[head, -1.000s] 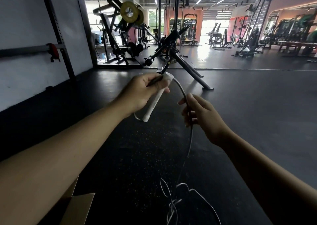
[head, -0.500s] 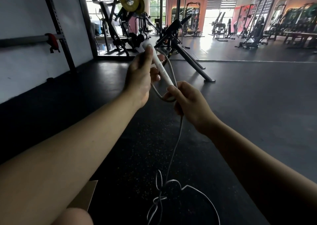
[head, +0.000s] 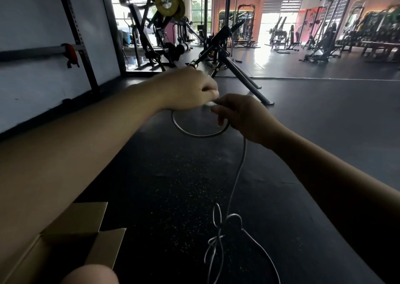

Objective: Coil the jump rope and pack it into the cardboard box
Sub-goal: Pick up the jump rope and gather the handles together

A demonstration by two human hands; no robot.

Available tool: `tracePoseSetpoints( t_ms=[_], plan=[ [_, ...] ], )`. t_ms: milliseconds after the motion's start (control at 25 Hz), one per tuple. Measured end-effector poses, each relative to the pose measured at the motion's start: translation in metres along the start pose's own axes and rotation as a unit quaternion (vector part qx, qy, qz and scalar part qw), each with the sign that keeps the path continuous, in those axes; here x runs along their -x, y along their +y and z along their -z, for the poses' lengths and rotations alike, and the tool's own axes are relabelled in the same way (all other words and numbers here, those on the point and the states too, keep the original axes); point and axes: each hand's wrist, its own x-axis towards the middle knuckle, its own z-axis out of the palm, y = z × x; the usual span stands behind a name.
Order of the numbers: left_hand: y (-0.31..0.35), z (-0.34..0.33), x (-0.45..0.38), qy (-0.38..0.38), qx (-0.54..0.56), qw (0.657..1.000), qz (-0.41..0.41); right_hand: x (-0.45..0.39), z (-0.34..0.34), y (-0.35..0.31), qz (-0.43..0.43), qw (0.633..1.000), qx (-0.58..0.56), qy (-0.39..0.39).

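My left hand (head: 188, 89) is closed around the jump rope's white handle, of which only a small tip shows between the two hands. My right hand (head: 244, 116) pinches the grey jump rope (head: 236, 180) just beside it. One loop of the rope hangs in a circle below both hands. From my right hand the rope drops to a loose tangle on the floor near the bottom centre. The open cardboard box (head: 71, 240) sits at the bottom left, flaps up, its inside dark.
Dark rubber gym floor (head: 173, 186) spreads all around. A black tripod-legged machine (head: 225, 52) stands just beyond my hands. A wall with a rack upright and a bar (head: 71, 50) runs along the left. More gym machines fill the far background. My knee shows at the bottom edge.
My hands came together and dropped lower. The handle, upright before, is now mostly hidden in my left hand, and a wider loop of rope hangs beneath them. The view tilted down, showing the box.
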Motion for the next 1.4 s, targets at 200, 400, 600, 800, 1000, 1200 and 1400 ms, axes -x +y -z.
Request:
tracePoseSetpoints(
  t_ms=[200,400,600,800,1000,1200,1400],
  plan=[
    [0.009,-0.007,-0.009,-0.114,0.052,0.991,0.049,0.001,0.017,-0.008,0.011,0.999,0.028,-0.020],
    [0.012,-0.014,-0.001,-0.145,0.067,0.987,0.022,0.011,0.025,-0.004,-0.007,0.999,-0.045,-0.002],
    [0.002,-0.026,-0.003,0.037,0.490,0.868,0.070,0.023,0.031,0.008,-0.074,0.967,-0.243,0.029],
    [0.010,-0.036,-0.014,0.168,0.768,0.611,0.091,0.028,0.009,0.010,-0.076,0.956,-0.281,0.029],
    [0.038,-0.040,-0.023,0.263,0.828,0.465,0.172,0.024,-0.025,-0.014,-0.027,0.956,-0.287,0.050],
    [0.044,-0.045,-0.012,0.283,0.817,0.460,0.202,0.021,-0.036,-0.016,-0.025,0.936,-0.333,0.108],
    [0.028,-0.051,-0.002,0.245,0.809,0.494,0.203,0.018,-0.031,-0.017,-0.057,0.926,-0.360,0.096]
  ],
)
